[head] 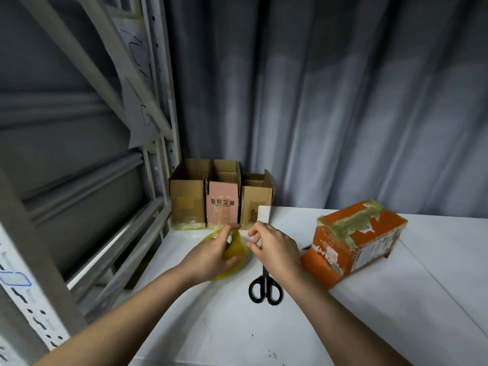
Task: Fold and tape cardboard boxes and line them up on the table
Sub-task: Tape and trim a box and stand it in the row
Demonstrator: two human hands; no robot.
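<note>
While the left hand [211, 256] grips the tape roll [235, 256], the right hand's [274, 249] fingers [254, 235] seem to pinch its thin, clingy, easily twisted end; best held by the roll's stiff core.

A grey pleated curtain [330, 101] hangs in vertical folds across the full rear of the scene, its lower edge dropping behind the far edge of the white surface [369, 313]. On the left stands a light grey metal shelving rack [158, 107] with slotted uprights and diagonal braces, and a sheet of white paper [137, 83] bearing handwritten marks hangs against it. Lighting is dim and even, with pale soft patches on the curtain folds.
</note>
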